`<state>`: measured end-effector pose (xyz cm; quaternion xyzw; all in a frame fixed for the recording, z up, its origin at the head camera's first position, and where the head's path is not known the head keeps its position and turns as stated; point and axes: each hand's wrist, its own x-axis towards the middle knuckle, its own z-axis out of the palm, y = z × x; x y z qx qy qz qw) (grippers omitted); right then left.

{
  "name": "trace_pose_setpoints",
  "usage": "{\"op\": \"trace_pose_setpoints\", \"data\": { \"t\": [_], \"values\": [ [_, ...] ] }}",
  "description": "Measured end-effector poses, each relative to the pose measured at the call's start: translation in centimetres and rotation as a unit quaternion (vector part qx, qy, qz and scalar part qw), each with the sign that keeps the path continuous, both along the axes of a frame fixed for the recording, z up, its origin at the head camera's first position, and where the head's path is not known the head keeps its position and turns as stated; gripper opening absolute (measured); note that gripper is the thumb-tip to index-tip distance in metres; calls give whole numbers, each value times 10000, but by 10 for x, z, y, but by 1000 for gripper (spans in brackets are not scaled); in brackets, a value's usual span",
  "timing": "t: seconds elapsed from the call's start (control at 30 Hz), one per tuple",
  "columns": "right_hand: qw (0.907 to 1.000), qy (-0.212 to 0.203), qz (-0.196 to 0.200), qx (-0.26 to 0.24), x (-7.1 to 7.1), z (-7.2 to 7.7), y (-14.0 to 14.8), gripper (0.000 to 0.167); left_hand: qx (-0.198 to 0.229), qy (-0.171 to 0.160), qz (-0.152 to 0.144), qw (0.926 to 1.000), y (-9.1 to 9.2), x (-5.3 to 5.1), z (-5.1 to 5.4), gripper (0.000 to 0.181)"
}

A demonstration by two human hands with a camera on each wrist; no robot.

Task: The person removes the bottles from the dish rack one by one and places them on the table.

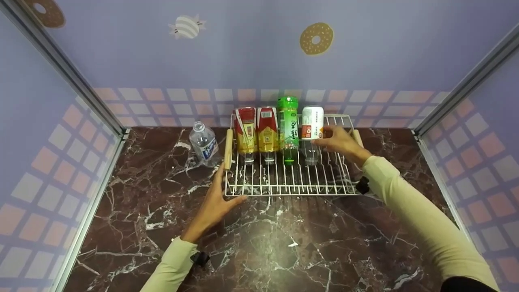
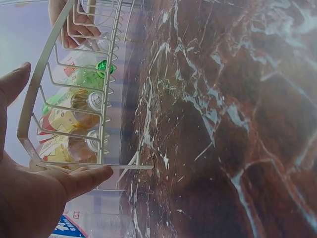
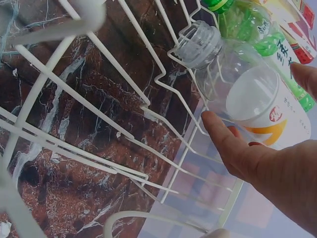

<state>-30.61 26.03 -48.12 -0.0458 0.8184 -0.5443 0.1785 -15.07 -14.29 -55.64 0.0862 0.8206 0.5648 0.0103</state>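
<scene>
A white wire rack (image 1: 284,190) with wooden side handles stands on the marble-patterned surface. Several neck-down bottles lean in it: two red-and-yellow labelled bottles (image 1: 246,132) (image 1: 267,132), a green-labelled bottle (image 1: 288,125) and a clear bottle with a white label (image 1: 312,117). My right hand (image 1: 342,142) is at that white-labelled bottle, its straight fingers (image 3: 223,141) beside the lower part and the thumb near the label. How firmly they touch is unclear. My left hand (image 1: 215,202) rests at the rack's front left corner, straight fingers along its side, thumb spread out.
A clear bottle (image 1: 203,142) with a blue-and-white label stands upright just left of the rack, close to my left fingertips. Behind the rack rises a lilac wall (image 1: 251,52) with tile and sweet patterns; more panels close off both sides.
</scene>
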Motion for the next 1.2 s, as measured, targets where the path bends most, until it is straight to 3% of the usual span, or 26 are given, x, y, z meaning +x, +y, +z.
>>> {"op": "trace_pose_setpoints", "data": {
  "t": [0.3, 0.7, 0.9, 1.2],
  "values": [
    [9997, 39, 192, 118, -2, -7, -5, 70, 394, -106, -8, 9992, 2, -2, -2, 123],
    [9996, -9, 234, 184, -5, -9, -6, 66, 187, -121, 71, 9997, 2, -2, -3, 124],
    [9995, -62, 239, 212, 1, -4, -2, 69, 134, -239, 99, 9996, 3, -2, -2, 125],
    [9997, 13, 176, -195, 13, 10, -5, 70, 207, -347, 106, 9991, 1, 0, -2, 125]
  ]
}}
